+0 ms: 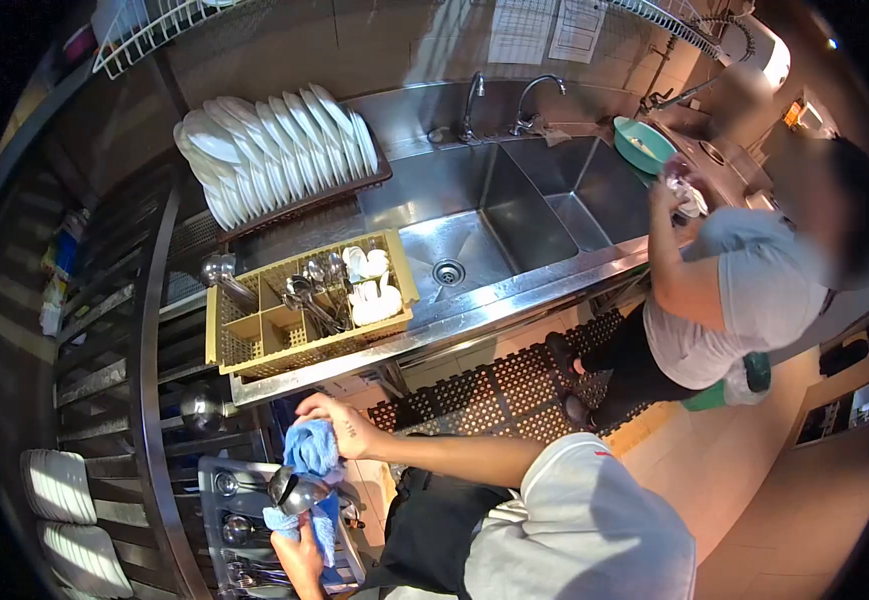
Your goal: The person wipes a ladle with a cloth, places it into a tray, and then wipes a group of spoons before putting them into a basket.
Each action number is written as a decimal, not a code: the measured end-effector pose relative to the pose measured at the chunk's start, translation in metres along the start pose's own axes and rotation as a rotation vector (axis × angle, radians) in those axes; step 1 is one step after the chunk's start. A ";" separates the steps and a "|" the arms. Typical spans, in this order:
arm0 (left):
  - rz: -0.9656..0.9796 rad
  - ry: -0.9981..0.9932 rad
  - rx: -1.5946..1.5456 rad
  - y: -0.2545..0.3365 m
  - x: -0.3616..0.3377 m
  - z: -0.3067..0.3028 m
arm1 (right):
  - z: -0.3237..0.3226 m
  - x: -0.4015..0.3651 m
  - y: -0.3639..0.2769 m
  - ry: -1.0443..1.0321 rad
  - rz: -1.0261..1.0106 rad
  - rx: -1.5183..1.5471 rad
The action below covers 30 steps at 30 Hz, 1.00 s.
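Observation:
My right hand (342,428) is closed on a bunched blue cloth (311,447), just above a shiny metal ladle (299,492). Below it, my left hand (297,562) grips the ladle, with more blue cloth (320,530) around its fingers. The ladle's rounded bowl points up between my two hands. Under them stands a grey cutlery tray (210,500), where ladles (237,529) and other metal utensils lie in separate compartments. Part of the tray is hidden by my left hand and the cloth.
A yellow divided basket (254,358) with spoons stands on the counter beside a steel double sink (444,235). White plates (284,140) fill a rack behind. To the right, another person (744,290) holds something white near a green basin (644,145). Slatted shelves (104,380) line the left.

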<state>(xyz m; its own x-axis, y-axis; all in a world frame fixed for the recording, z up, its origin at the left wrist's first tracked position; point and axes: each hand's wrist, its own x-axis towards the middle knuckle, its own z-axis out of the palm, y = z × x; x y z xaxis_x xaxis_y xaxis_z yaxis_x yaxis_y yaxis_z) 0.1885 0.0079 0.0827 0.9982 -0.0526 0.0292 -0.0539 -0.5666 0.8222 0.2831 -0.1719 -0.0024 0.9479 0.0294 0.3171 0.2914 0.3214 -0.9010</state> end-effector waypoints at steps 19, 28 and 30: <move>-0.079 -0.081 -0.121 -0.017 -0.010 0.017 | -0.007 -0.016 -0.017 -0.235 -0.006 -0.215; -0.029 0.207 -0.275 -0.066 -0.002 0.040 | 0.022 -0.007 0.026 -0.036 0.370 0.348; -0.020 0.127 -0.044 -0.045 -0.004 0.013 | 0.003 0.006 0.010 -0.346 0.176 -0.131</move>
<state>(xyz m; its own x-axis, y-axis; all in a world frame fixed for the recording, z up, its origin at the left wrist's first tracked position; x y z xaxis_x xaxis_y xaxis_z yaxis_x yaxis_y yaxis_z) 0.1869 0.0227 0.0385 0.9946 0.0643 0.0819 -0.0354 -0.5301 0.8472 0.2919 -0.1658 -0.0089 0.8923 0.3970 0.2151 0.1633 0.1605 -0.9734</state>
